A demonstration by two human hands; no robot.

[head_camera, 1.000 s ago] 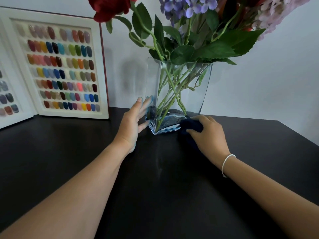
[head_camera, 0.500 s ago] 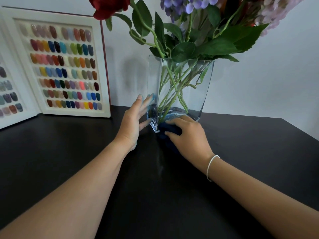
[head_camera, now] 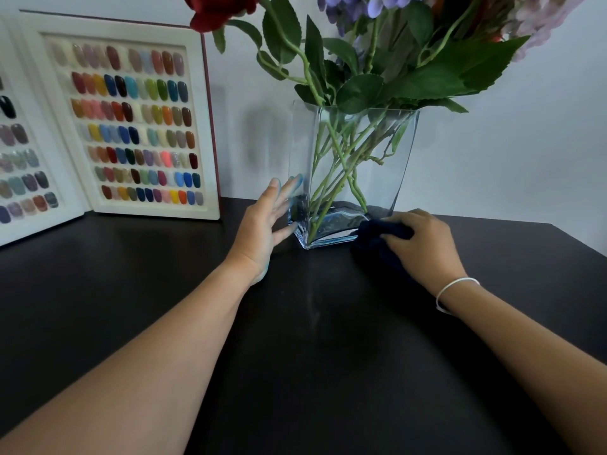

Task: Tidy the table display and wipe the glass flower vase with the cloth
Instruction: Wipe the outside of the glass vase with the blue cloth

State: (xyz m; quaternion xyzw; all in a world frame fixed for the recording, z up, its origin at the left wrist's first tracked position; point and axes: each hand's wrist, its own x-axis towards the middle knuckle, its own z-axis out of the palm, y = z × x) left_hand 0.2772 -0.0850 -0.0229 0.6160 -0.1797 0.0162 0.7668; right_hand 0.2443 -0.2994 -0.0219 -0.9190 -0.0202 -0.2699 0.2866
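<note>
We see a vase point(head_camera: 354, 165) of clear, smooth, glossy glass, a soft dark blue cloth point(head_camera: 377, 238), a matt black desk point(head_camera: 328, 356), and a swatch board point(head_camera: 131, 116) of shiny painted tips.

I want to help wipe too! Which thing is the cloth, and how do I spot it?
Find the big glass vase of flowers on the black table. At its bottom right corner, the right hand presses down on the cloth. It is the only soft, dark blue, bunched-up thing there.
</note>
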